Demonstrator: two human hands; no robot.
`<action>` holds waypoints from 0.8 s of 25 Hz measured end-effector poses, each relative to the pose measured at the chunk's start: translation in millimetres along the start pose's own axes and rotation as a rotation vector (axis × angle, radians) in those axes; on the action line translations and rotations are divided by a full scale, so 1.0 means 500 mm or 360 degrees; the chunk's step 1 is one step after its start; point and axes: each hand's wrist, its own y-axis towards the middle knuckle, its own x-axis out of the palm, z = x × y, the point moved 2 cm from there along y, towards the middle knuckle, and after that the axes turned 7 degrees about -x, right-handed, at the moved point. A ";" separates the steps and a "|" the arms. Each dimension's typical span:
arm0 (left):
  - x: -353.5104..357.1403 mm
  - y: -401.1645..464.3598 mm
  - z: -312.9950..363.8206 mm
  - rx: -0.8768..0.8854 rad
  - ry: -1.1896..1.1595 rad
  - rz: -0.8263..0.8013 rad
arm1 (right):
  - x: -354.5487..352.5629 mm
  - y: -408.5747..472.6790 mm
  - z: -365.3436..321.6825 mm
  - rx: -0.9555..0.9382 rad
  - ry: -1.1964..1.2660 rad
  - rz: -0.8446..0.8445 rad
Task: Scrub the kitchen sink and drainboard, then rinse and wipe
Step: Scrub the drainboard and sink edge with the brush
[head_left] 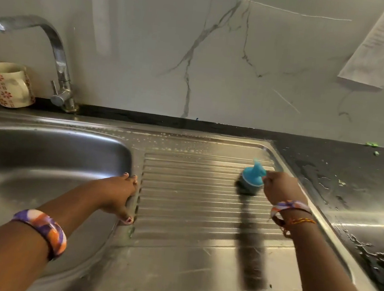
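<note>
One blue-handled round scrub brush (250, 179), gripped by the right hand (280, 187), presses the ribbed steel drainboard (191, 205); the left hand (118, 192) rests open on the steel sink (49, 150) rim.

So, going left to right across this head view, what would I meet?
Floral ceramic mug → curved chrome tap → left hand on the steel sink rim → blue-handled scrubber → right hand gripping it → wet black countertop.

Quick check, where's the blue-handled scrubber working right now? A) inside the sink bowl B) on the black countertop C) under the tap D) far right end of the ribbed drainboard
D: the right hand holds the blue-handled scrubber on the ribbed steel drainboard near its far right end.
</note>
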 end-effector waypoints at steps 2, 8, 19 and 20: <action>-0.004 0.002 0.004 0.0006 0.0017 -0.0001 | -0.057 0.036 0.109 0.0350 -0.0027 -0.0031; -0.004 0.005 0.004 0.0002 0.0064 -0.0017 | -0.015 0.020 0.007 -0.0008 -0.0041 -0.0106; -0.002 0.002 -0.004 0.0013 0.0124 0.0055 | 0.041 -0.047 -0.145 -0.0365 0.0180 -0.0185; -0.001 0.000 -0.004 0.0022 0.0094 0.0059 | 0.013 -0.025 -0.074 -0.0214 0.0108 -0.0162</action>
